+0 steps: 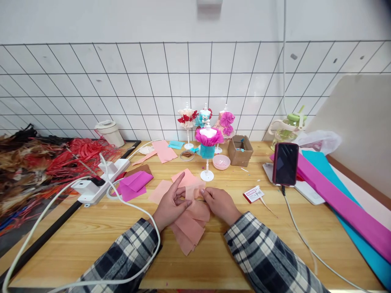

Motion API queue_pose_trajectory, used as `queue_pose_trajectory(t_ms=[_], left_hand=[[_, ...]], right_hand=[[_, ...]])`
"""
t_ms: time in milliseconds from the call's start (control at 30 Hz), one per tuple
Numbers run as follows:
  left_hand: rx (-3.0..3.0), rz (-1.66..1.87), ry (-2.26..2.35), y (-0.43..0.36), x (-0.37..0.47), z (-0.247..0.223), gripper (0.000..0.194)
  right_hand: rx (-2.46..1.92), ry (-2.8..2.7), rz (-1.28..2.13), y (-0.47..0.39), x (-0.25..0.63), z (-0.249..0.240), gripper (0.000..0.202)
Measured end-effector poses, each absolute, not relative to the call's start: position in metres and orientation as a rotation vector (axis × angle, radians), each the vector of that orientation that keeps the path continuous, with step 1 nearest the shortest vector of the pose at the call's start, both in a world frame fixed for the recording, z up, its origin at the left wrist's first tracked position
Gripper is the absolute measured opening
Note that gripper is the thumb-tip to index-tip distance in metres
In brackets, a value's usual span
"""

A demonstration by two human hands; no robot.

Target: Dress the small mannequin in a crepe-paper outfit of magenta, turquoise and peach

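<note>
Between my two hands is a small piece of pale pink paper (193,192). My left hand (171,202) holds its left side, index finger raised and the other fingers curled in. At its right edge, my right hand (220,202) pinches with thumb and bent fingers. Beneath them lie several loose peach-pink paper pieces (190,227), overlapping. Just behind the hands stands a small white dress form (207,151) with a magenta ruffle and a turquoise band. Three more decorated forms stand behind it, one with red trim (187,118).
A power strip (105,181) and white cable lie left, the cable crossing my left forearm. Magenta paper (136,185) is beside it. A cardboard box (240,150), pink bowl (221,162), thread card (253,194), upright phone (285,164) and long magenta sheet (345,199) are right.
</note>
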State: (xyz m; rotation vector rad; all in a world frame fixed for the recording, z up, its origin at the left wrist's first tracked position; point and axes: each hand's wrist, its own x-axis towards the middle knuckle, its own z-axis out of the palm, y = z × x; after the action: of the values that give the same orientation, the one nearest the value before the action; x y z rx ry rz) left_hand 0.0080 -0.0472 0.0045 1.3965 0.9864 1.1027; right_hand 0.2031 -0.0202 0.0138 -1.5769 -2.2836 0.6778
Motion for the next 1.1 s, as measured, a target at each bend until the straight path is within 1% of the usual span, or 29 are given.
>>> queue_pose_trajectory(t_ms=[600, 1100], left_hand=[[1.435, 1.076, 1.011, -0.0498, 0.0126, 0.005, 0.099], [1.43, 1.048, 1.001, -0.0494, 0.0149, 0.0073, 0.1]], right_hand=[[-1.556, -2.3, 0.663, -0.0213, 0.2007, 0.0145, 0.053], [-1.615, -2.314, 0.684, -0.0211, 0.2014, 0.0186, 0.049]])
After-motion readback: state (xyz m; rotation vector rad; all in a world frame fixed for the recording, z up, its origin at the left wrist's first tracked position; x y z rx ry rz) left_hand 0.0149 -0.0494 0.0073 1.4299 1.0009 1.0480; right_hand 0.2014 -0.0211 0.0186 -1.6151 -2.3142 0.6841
